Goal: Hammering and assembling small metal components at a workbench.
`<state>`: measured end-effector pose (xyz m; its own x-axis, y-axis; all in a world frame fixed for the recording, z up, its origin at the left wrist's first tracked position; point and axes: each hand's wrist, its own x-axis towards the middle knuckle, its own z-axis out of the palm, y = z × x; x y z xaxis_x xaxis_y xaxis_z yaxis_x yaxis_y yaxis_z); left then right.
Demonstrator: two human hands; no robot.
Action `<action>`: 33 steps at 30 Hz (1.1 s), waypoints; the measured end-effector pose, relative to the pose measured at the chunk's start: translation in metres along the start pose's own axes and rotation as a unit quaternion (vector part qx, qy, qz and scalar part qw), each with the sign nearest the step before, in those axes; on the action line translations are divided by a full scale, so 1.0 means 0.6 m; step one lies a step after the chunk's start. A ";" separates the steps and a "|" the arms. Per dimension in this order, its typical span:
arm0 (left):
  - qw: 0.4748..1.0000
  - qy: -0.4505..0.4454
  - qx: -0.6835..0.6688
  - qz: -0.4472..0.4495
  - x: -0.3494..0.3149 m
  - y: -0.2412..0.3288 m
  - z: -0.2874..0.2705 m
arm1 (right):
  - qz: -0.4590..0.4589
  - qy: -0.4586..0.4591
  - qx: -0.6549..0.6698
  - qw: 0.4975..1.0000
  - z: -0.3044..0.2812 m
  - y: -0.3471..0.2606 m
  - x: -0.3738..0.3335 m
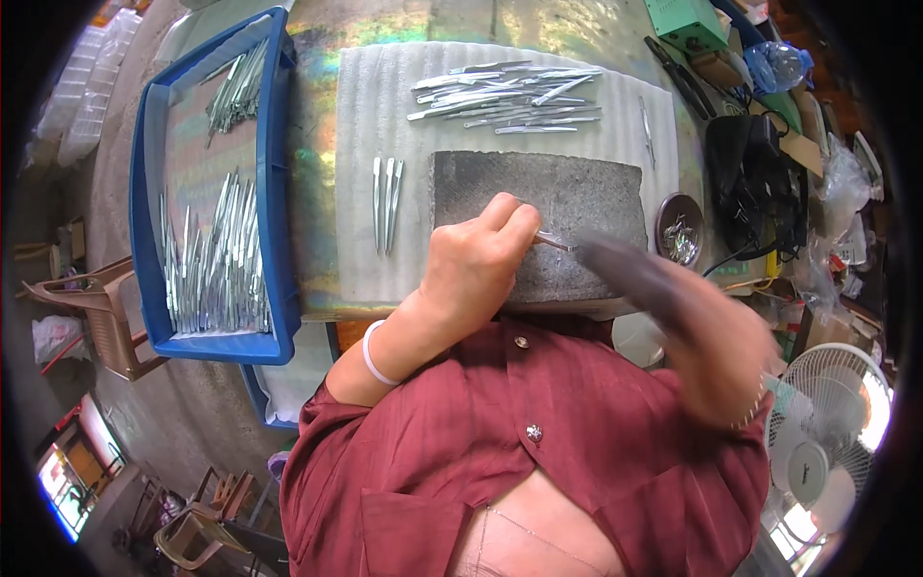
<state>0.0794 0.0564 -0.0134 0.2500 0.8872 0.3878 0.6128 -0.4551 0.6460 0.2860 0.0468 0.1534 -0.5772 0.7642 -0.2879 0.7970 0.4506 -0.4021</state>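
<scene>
My left hand (486,245) is closed in a fist over the dark grey block (538,178). A slim silvery metal piece (555,240) sticks out of its right side, and the rest of it is hidden by the fingers. Close to that piece's free end is my right hand (644,284), dark and smeared by motion; its fingers, and anything in them, cannot be made out. Beyond the block lies a loose pile of slim tapered metal pieces (510,96). Several similar upright pieces (387,207) rest side by side to its left.
White foam sheet (361,115) covers the table under the block. At left, a blue tray (288,192) holds two bunches of metal pieces. A round dish (663,226) of small metal parts sits right. Farther right are a black bag (750,178), a green box (687,24) and a fan (827,413).
</scene>
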 end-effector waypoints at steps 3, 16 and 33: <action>1.000 -0.005 0.006 -0.010 -0.004 -0.003 0.001 | -0.090 0.160 0.111 0.977 0.035 0.025 0.014; 0.581 0.019 -0.757 -0.300 0.001 -0.013 -0.067 | 0.083 0.231 0.037 0.969 0.181 0.111 0.082; 0.601 0.005 -0.736 -0.312 0.015 -0.022 -0.042 | 0.074 0.223 0.118 0.965 0.145 0.151 0.083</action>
<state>0.0545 0.0683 -0.0017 0.3071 0.9226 -0.2333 -0.7438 0.3857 0.5459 0.3140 0.0857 0.0268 -0.2846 0.9583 0.0243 0.7722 0.2442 -0.5866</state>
